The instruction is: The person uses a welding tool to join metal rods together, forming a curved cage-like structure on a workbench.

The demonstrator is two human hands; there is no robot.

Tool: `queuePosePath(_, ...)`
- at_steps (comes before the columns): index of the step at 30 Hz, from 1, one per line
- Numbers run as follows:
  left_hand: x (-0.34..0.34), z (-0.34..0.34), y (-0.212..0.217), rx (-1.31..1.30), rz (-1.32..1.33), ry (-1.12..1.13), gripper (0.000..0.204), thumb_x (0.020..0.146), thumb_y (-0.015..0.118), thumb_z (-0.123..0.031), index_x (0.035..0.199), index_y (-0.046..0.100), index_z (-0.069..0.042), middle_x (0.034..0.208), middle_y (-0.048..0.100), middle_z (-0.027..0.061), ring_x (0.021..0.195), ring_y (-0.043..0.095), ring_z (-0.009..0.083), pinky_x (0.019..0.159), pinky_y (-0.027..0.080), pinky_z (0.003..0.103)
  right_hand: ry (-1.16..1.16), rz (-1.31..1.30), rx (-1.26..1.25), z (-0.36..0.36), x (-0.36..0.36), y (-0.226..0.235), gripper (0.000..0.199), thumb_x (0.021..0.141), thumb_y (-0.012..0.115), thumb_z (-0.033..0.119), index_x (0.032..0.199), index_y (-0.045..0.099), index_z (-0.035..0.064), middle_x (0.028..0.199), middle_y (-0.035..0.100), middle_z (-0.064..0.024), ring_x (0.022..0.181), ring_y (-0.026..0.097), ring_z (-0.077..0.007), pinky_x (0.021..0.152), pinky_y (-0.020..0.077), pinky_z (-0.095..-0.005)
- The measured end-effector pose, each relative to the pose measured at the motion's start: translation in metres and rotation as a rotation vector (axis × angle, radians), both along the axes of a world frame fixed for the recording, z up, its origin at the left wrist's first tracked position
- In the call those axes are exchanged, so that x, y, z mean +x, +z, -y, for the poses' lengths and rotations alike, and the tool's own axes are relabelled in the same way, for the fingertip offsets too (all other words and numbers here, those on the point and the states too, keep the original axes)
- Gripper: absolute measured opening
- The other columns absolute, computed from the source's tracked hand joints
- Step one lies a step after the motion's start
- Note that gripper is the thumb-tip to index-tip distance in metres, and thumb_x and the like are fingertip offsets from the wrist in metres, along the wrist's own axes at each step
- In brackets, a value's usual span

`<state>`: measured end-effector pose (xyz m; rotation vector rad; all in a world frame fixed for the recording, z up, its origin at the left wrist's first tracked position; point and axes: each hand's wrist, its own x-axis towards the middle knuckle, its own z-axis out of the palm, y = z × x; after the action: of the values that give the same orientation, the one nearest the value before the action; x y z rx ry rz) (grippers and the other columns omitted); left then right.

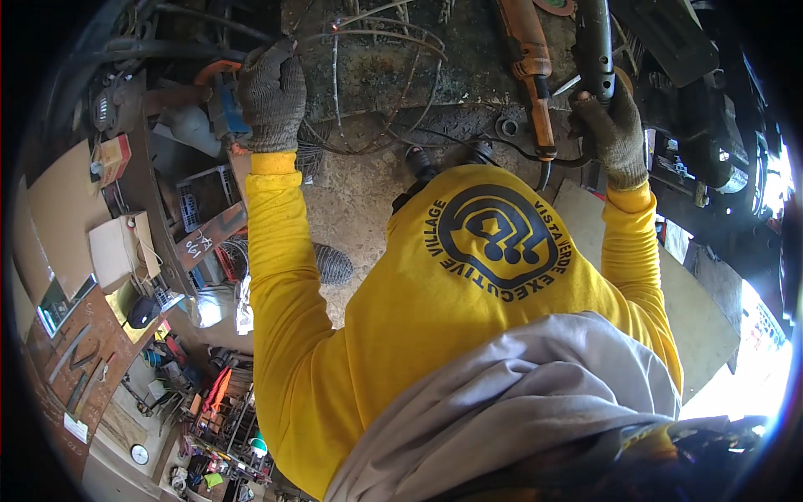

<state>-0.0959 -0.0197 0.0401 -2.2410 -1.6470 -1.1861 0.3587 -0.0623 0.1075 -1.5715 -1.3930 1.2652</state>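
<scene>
1. In the head view, we see the left gloved grip (pixel 274 99) curled, the bent wire frame (pixel 336 84) just to its right; we cannot tell whether it holds the wire.
2. Our right gloved grip (pixel 615 138) is closed around the grey cylindrical tool (pixel 595 42).
3. Left of that grip, an orange corded power tool (pixel 525 54) overlaps the dark bench (pixel 474 69).

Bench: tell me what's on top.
Bent rods, an orange tool, a grey tube and part of a disc show over the bench. The surface directly beneath the tool is hidden.
</scene>
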Motion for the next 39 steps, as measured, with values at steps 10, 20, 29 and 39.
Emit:
queuePosePath(10,-0.03,0.005,-0.043,0.253,-0.709,0.345,0.023,0.09,0.067,-0.012,0.112,0.069,-0.005,0.105,0.07,0.0156,0.1,0.066,0.0312,0.089,0.05,0.042,0.043,-0.132,0.068,0.001,-0.004,0.001,0.039,0.093,0.069,0.011,0.129,0.059,0.0044,0.093,0.068,-0.004,0.073,0.064,-0.0097,0.059,0.0558,-0.0241)
queuePosePath(20,-0.007,0.013,-0.007,0.184,-0.739,0.28,0.033,0.093,0.064,-0.02,0.123,0.059,-0.006,0.118,0.062,0.0179,0.111,0.059,0.0364,0.096,0.044,0.051,0.081,0.121,0.276,-0.003,0.015,-0.019,0.034,0.088,0.07,0.007,0.122,0.065,0.0031,0.107,0.065,-0.0154,0.094,0.069,-0.0241,0.076,0.0591,-0.0321)
queuePosePath(29,0.006,0.01,0.008,0.105,-0.616,0.232,0.021,0.092,0.068,-0.017,0.108,0.074,-0.004,0.101,0.074,0.0129,0.1,0.068,0.0279,0.091,0.05,0.041,0.106,0.355,0.311,0.0,0.017,-0.021,0.034,0.086,0.071,0.013,0.119,0.066,0.0035,0.106,0.065,-0.0168,0.096,0.069,-0.0307,0.075,0.0577,-0.0365)
queuePosePath(39,0.018,0.01,0.022,0.034,0.021,0.037,0.016,0.089,0.069,-0.006,0.104,0.075,-0.004,0.096,0.075,0.0136,0.091,0.072,0.0286,0.084,0.055,0.035,-0.05,-0.033,0.012,0.004,-0.008,0.005,0.028,0.095,0.067,0.019,0.116,0.06,0.0018,0.086,0.064,-0.0023,0.069,0.058,-0.0073,0.062,0.0483,-0.0242)
